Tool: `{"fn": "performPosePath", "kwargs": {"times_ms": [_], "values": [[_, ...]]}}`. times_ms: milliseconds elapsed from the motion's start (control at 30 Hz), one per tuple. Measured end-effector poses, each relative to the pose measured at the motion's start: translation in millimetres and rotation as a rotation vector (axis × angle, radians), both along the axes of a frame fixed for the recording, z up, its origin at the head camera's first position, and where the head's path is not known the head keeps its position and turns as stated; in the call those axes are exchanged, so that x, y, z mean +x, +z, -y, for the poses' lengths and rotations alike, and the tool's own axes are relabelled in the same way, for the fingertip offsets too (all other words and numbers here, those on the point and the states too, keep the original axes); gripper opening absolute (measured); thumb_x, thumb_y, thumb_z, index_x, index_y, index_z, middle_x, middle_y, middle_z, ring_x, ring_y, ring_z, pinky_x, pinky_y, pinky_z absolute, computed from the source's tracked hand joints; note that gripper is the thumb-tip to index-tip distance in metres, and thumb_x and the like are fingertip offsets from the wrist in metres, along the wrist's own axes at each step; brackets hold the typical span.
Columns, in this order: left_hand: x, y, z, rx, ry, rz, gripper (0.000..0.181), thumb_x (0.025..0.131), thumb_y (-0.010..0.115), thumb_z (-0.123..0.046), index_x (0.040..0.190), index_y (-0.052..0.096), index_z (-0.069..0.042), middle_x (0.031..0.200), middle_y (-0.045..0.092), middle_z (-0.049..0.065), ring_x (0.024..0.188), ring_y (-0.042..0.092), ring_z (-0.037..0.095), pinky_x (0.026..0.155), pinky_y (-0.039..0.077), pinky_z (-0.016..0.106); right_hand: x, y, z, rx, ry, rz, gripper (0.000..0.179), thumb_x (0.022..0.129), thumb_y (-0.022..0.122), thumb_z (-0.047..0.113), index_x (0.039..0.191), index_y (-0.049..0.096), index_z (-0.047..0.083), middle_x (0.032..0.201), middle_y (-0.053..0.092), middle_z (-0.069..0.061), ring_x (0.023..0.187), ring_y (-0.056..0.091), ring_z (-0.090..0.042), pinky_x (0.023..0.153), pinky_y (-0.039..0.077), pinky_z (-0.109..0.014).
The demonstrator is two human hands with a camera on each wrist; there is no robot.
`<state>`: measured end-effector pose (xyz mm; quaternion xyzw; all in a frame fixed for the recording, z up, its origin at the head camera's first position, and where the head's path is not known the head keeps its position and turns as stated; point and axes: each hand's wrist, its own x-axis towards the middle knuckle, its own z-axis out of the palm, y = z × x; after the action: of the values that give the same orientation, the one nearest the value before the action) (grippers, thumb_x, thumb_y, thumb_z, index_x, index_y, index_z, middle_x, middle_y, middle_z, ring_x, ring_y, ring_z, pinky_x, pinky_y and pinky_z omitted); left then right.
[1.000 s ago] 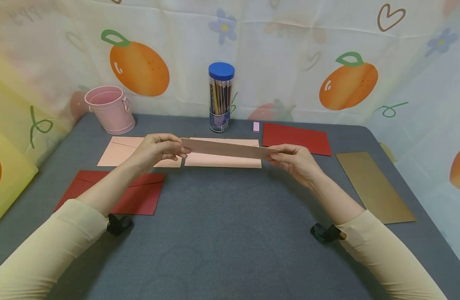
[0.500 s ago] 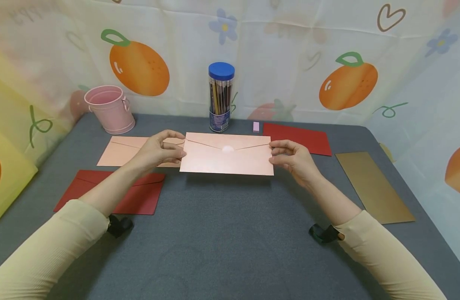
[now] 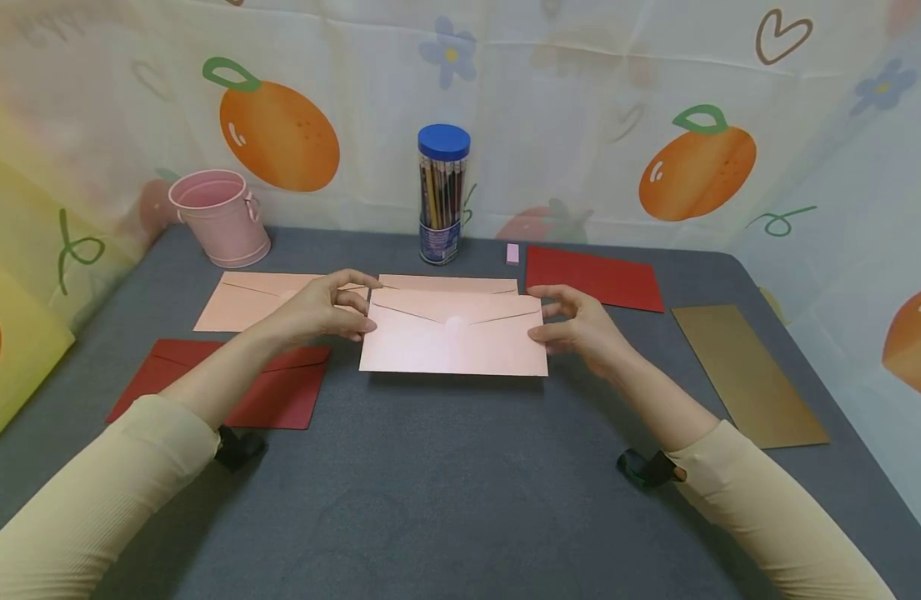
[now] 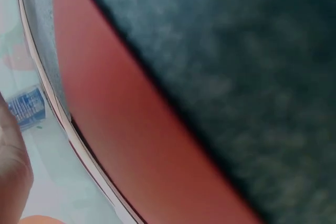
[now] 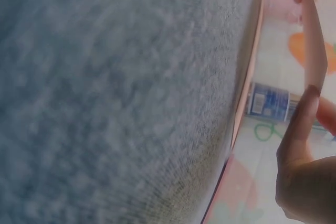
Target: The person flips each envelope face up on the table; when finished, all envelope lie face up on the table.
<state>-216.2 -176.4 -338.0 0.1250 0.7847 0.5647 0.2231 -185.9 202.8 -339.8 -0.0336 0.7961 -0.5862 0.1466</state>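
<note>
A pale pink envelope (image 3: 452,346), flap side up with a whitish round spot at the flap's point, is held level above the table, its shadow beneath the near edge. My left hand (image 3: 321,310) pinches its left edge and my right hand (image 3: 580,327) its right edge. Behind and below it lies another pink envelope (image 3: 448,284), partly covered. A third pink envelope (image 3: 246,302) lies to the left, partly behind my left hand. In the right wrist view my right thumb presses the held envelope (image 5: 315,51). Only part of my left hand (image 4: 13,166) shows in the left wrist view.
A red envelope (image 3: 287,396) lies under my left forearm, another red one (image 3: 595,279) at the back right. A gold-brown envelope (image 3: 753,375) is by the right edge. Along the back stand a pink bucket (image 3: 223,225), a blue-lidded pencil tub (image 3: 441,196) and a small pink block (image 3: 513,254).
The envelope, seen nearly edge-on a second ago, has tilted to show its flap side and has come lower and nearer. Both hands keep hold of its edges. Part of the envelope behind shows again.
</note>
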Motion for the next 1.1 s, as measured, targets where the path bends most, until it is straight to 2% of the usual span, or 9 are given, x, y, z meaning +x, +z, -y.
{"fn": "performPosePath", "kwargs": {"times_ms": [200,367,600,800,900,1100], "values": [[-6.3,-1.9,1.0,-0.118,0.024,-0.016,0.053,0.086,0.073,-0.008,0.13,0.046,0.001,0.098,0.054,0.003,0.079,0.063,0.007,0.077,0.059,0.023,0.1,-1.7,7,0.016,0.015,0.029,0.057,0.086,0.072,0.008,0.139,0.049,0.009,0.099,0.057,-0.005,0.072,0.065,-0.011,0.067,0.059,-0.027],[-8.3,-2.9,5.8,-0.156,0.021,-0.028,0.046,0.085,0.075,-0.009,0.122,0.05,0.002,0.098,0.052,0.004,0.081,0.062,0.008,0.078,0.058,0.021,0.9,-0.6,13,0.003,0.029,0.051,0.054,0.087,0.071,0.007,0.136,0.049,0.01,0.092,0.057,-0.003,0.071,0.066,-0.01,0.064,0.06,-0.028],[-6.4,-3.9,13.7,-0.182,-0.043,-0.041,0.04,0.082,0.077,-0.009,0.112,0.053,0.003,0.09,0.057,0.002,0.075,0.063,0.009,0.073,0.055,0.022,1.6,-3.1,18,0.033,0.066,0.055,0.05,0.087,0.072,0.009,0.132,0.051,0.008,0.087,0.062,-0.002,0.075,0.067,-0.013,0.066,0.062,-0.033],[-7.4,-6.4,17.3,-0.192,-0.103,-0.009,0.032,0.084,0.075,-0.007,0.107,0.056,0.004,0.087,0.058,0.001,0.075,0.063,0.009,0.073,0.055,0.022,1.8,-9.1,20,0.058,0.105,0.067,0.047,0.086,0.073,0.008,0.128,0.052,0.004,0.081,0.063,-0.001,0.076,0.068,-0.013,0.067,0.063,-0.036],[-8.1,-7.7,17.2,-0.231,-0.13,-0.024,0.032,0.085,0.075,-0.01,0.109,0.059,0.004,0.086,0.058,0.001,0.076,0.061,0.008,0.074,0.055,0.021,2.1,-11.0,19,0.072,0.143,0.091,0.045,0.086,0.073,0.005,0.125,0.052,0.0,0.077,0.059,0.0,0.075,0.067,-0.014,0.067,0.063,-0.036],[-7.3,-9.3,10.5,-0.325,-0.167,-0.111,0.031,0.083,0.078,-0.015,0.108,0.067,-0.001,0.083,0.06,0.0,0.078,0.055,0.01,0.071,0.049,0.022,4.5,-12.0,19,0.123,0.191,0.107,0.04,0.085,0.073,0.003,0.119,0.053,-0.004,0.078,0.058,-0.002,0.072,0.066,-0.014,0.068,0.063,-0.033]]}}
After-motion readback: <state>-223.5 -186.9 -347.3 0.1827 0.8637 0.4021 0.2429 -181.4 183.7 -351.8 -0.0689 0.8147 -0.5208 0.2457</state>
